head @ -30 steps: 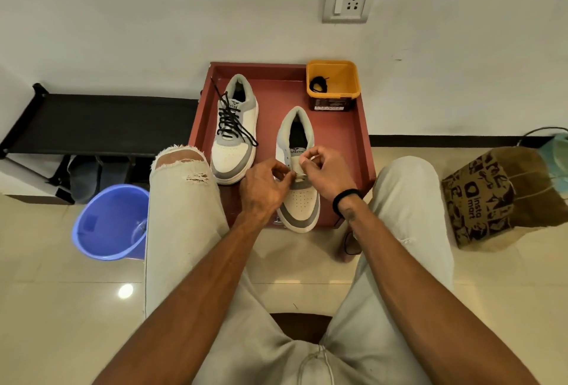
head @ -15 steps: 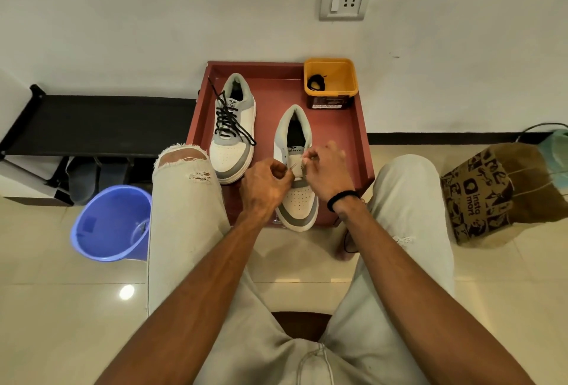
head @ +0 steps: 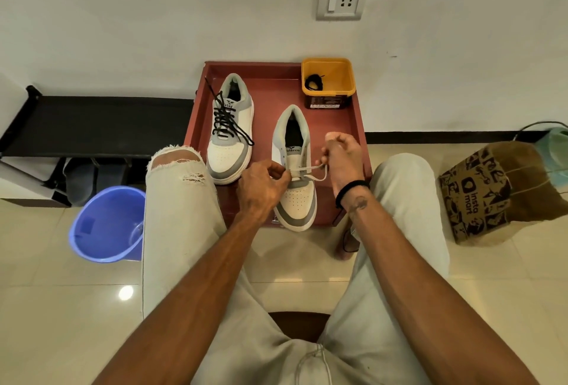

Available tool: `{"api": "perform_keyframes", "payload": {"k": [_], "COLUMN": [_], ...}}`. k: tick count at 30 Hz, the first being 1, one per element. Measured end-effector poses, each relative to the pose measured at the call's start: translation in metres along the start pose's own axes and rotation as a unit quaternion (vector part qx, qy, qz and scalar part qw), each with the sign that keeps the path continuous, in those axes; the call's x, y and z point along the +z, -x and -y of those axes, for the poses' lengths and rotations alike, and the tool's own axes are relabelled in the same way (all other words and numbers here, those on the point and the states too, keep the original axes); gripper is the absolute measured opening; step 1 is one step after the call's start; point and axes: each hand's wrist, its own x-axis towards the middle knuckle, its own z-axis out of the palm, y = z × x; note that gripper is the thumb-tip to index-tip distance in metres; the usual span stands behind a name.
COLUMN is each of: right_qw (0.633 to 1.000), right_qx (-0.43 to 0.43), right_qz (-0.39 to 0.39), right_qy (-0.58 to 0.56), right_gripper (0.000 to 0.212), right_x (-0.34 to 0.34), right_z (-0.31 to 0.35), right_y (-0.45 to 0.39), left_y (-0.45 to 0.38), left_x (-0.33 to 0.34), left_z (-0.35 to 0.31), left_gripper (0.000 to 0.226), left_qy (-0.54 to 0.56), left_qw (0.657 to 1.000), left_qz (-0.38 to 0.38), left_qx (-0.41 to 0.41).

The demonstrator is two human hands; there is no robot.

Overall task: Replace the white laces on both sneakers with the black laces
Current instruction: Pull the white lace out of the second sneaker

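Where both hands huddled over the eyelets a second ago, the right hand (head: 339,158) has swung outward, pinching the flat white lace (head: 310,168) and drawing it free of the near grey-and-white sneaker (head: 296,197); the left hand (head: 264,184) pinches its other end. Unlacing looks nearly done. The red tray's (head: 358,120) right wall sits just beside the pulling hand; the yellow tub (head: 330,77) with a black lace (head: 313,81) waits beyond.

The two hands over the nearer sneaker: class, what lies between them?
In the head view, a white lace stretches from the left hand to the right hand, across the sneaker.
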Motion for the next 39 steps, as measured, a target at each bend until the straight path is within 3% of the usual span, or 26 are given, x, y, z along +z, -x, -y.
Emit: {"api": "perform_keyframes", "payload": {"k": [2,4,7,11,14,17,21,24,27,29,31,34,37,39], "right_qw": [0.964,0.889,0.819,0.768,0.788,0.842,0.935,0.983,0.995,0.994,0.997,0.994,0.953,0.907], "right_qx": [-0.122,-0.208,-0.203,-0.202,-0.205,-0.191,-0.121,-0.045,0.02,0.026,0.033,0.002,-0.085,-0.159], "right_qz": [0.04,0.106,0.166,0.149,0.142,0.138,0.104,0.082,0.087,0.068,0.03,-0.03,-0.04,0.01], "right_qy": [0.232,0.395,0.51,0.589,0.563,0.486,0.317,0.157,-0.047,-0.08,-0.057,0.103,0.289,0.391], "right_gripper": [0.014,0.019,0.018,0.02,0.017,0.009,0.01,0.01,0.008,0.006,0.003,0.012,0.015,0.038], "right_x": [0.004,0.007,0.012,0.012,0.01,0.005,0.0,0.003,0.0,-0.004,-0.009,-0.013,-0.013,-0.013], "right_z": [-0.007,-0.016,-0.028,-0.029,-0.026,-0.021,-0.01,-0.004,0.01,0.016,0.015,0.008,0.004,0.003], "right_y": [0.005,0.009,0.009,0.01,0.013,0.013,0.011,0.015,0.017,0.016,0.011,0.004,0.011,0.016], "left_y": [0.0,-0.001,-0.001,0.0,0.0,0.0,0.0,-0.001,-0.001,-0.001,0.001,0.004,0.005,0.006], "left_x": [-0.001,-0.001,-0.002,-0.001,-0.001,-0.002,-0.002,-0.002,-0.001,-0.001,-0.002,-0.002,-0.001,0.002], "left_z": [0.0,0.001,0.001,0.0,-0.001,-0.001,0.0,0.002,0.002,0.001,0.0,-0.005,-0.006,-0.005], "left_gripper": [0.028,0.028,0.026,0.023,0.023,0.024,0.026,0.028,0.028,0.026,0.024,0.026,0.025,0.022], "left_qy": [-0.007,-0.01,-0.005,-0.006,-0.002,-0.003,0.004,0.003,0.005,0.007,0.006,0.012,-0.053,-0.097], "left_qw": [1.0,1.0,1.0,1.0,1.0,1.0,1.0,1.0,1.0,1.0,1.0,0.998,0.985,0.976], "left_qz": [0.004,0.002,0.002,-0.002,-0.003,-0.005,0.001,0.002,0.004,0.002,-0.004,-0.009,0.014,0.036], "left_qx": [0.006,0.01,0.008,0.008,0.004,0.003,0.003,0.002,0.001,-0.003,0.003,0.059,0.162,0.194]}}
